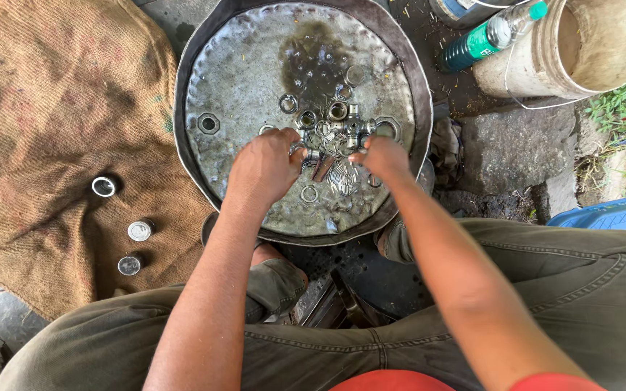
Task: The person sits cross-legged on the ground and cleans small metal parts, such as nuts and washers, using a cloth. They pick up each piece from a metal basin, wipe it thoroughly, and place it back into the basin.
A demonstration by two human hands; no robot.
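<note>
At the centre of the frame, in the lower middle of a round hammered-metal pan point(204, 58), lies a wet cluster of small steel parts point(335, 127): rings, hex nuts, short bushings and a chunky cross-shaped fitting, all grey and shiny under a thin film of dark, oily liquid. The left hand point(264, 168) rests knuckles-up on the near edge of the cluster, fingers curled down among the pieces; whether it pinches one cannot be told. The right hand point(383, 156) comes in from the lower right, its fingertips drawn together at a small part beside the fitting, though what it grips is hidden. A lone hex nut point(208, 123) sits apart toward the pan's left side, and a loose ring point(309, 193) lies near the bottom rim. The pan's surface is dimpled and dull silver, its rim dark and thin. To the left spreads coarse brown burlap sacking point(45, 108), on which three short metal cylinders point(140, 230) stand in a slanting row. In the upper right, a green plastic bottle point(488, 38) lies against a dirty cream bucket point(588, 47), with grass at the far right edge. Olive trousers point(530, 261) fill the bottom.
</note>
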